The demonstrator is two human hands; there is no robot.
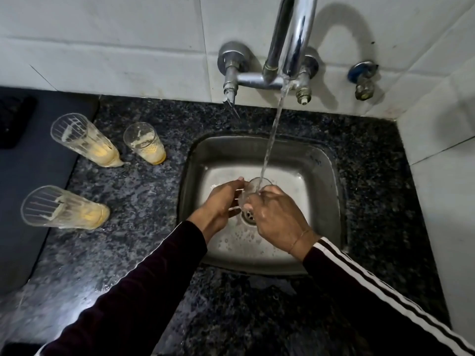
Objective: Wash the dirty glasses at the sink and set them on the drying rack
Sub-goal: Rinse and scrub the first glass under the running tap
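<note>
Right hand [276,218]: closed around the near side of the clear glass [253,192], fingers wrapped over its wall. Judged purpose: to steady it mouth-up under the stream.

Left hand [221,201]: curled against the far-left side of the same glass, fingertips at the rim. Judged purpose: to turn or rub the wall while the other hand anchors it.

Clear glass: held inside the sink [195,176], just above the drain [248,215], with its open mouth directly beneath the falling water [272,134] so the flow fills and flushes it.

Tap [293,39]: on the tiled wall behind the sink, running; spout arcs forward over the basin centre.

Three dirty glasses, all on the desk [144,206] left of the sink, upright, streaked with pale foam and holding yellow dregs: one [147,145] nearest the sink's back-left corner; one [84,140] beyond it, further left; one [64,208] further left and nearer the person. Judged to be queued within reach of the left hand.

Drying rack: not identifiable in view; a dark mat [28,191] lies at the far left of the sink.
</note>
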